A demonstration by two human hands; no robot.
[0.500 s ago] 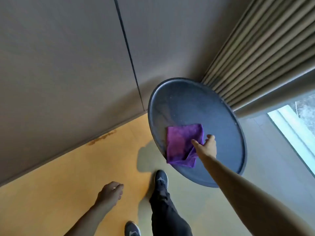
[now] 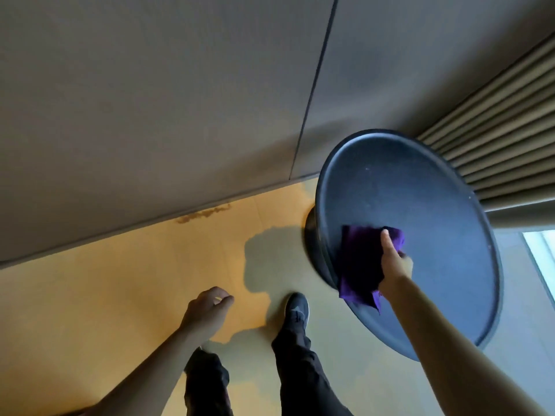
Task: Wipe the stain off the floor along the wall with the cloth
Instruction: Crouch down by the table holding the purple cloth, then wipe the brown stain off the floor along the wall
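A purple cloth (image 2: 359, 267) hangs crumpled over the near edge of a round dark table (image 2: 420, 205), and my right hand (image 2: 393, 261) is shut on it, thumb up. The stain (image 2: 204, 214) is a thin brown streak on the tan floor (image 2: 120, 280), right where the floor meets the grey wall (image 2: 150, 100), well to the left of the cloth. My left hand (image 2: 207, 310) hangs loosely curled and holds nothing, low over the floor, below and in front of the stain.
The table's dark pedestal base (image 2: 315, 244) stands on the floor near the wall. Pleated beige curtains (image 2: 495, 139) hang at the right, with a bright window strip (image 2: 540, 253) beyond. My two dark-trousered legs and a dark shoe (image 2: 297, 310) stand below the table's edge.
My right hand has closed on the cloth and lifted it from lying flat on the table into a crumpled bunch at the near edge. The view has shifted, and my left hand has risen slightly.
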